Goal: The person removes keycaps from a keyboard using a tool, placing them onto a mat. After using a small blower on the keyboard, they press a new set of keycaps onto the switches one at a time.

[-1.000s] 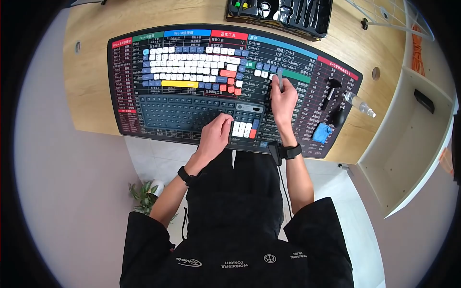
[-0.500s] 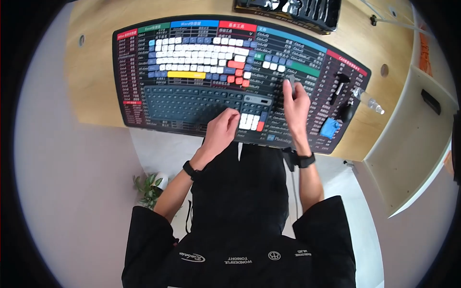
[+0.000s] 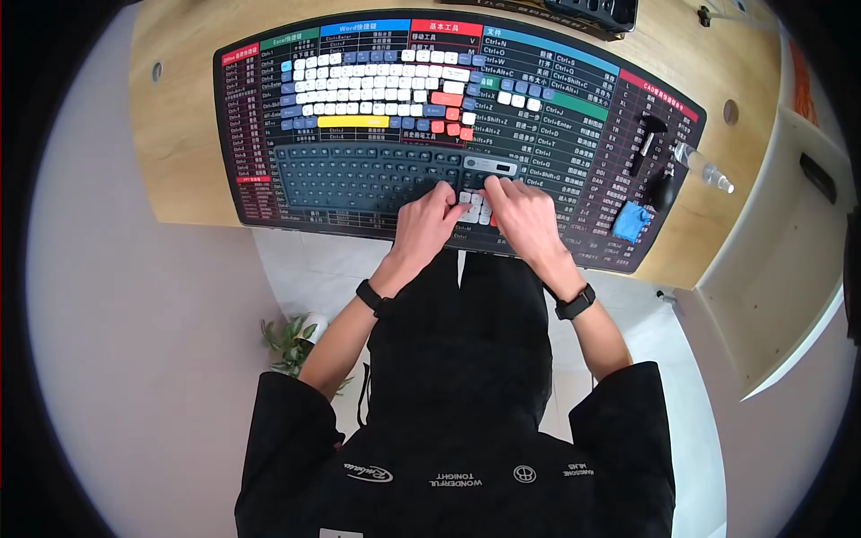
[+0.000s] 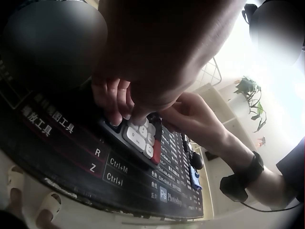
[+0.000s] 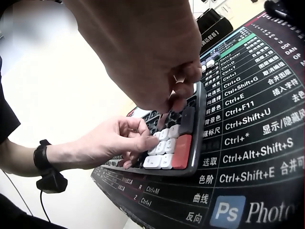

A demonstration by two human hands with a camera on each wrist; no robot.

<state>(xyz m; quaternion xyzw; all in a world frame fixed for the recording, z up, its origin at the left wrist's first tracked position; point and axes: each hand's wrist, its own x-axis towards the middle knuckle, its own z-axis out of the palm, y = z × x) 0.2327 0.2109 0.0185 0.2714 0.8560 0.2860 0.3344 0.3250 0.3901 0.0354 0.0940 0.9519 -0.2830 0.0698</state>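
A dark keyboard (image 3: pixel 332 175), mostly without its keycaps, lies along the front of the desk mat. White keycaps (image 5: pixel 168 145) and a red keycap (image 5: pixel 181 151) sit on its number pad. My left hand (image 3: pixel 423 224) is beside that pad, its thumb tip at the white keycaps and its fingers loosely bent. From the other side my right hand (image 3: pixel 525 220) reaches over the pad with curled fingers. A slim tool (image 5: pixel 162 121) shows under those fingertips, pointing at the bare switches; the hand hides most of it.
Loose keycaps (image 3: pixel 359 90) lie in keyboard rows behind the keyboard, with a smaller group (image 3: pixel 520 97) to their right. On the mat's right are a black brush (image 3: pixel 646 139), a clear spray bottle (image 3: pixel 704 168), a black air blower (image 3: pixel 662 190) and a blue cloth (image 3: pixel 632 221). A black box (image 3: pixel 574 20) stands at the back.
My right hand has moved from the small group of loose keycaps toward me and left, onto the number pad. My left hand stays beside the pad. The head view has shifted slightly.
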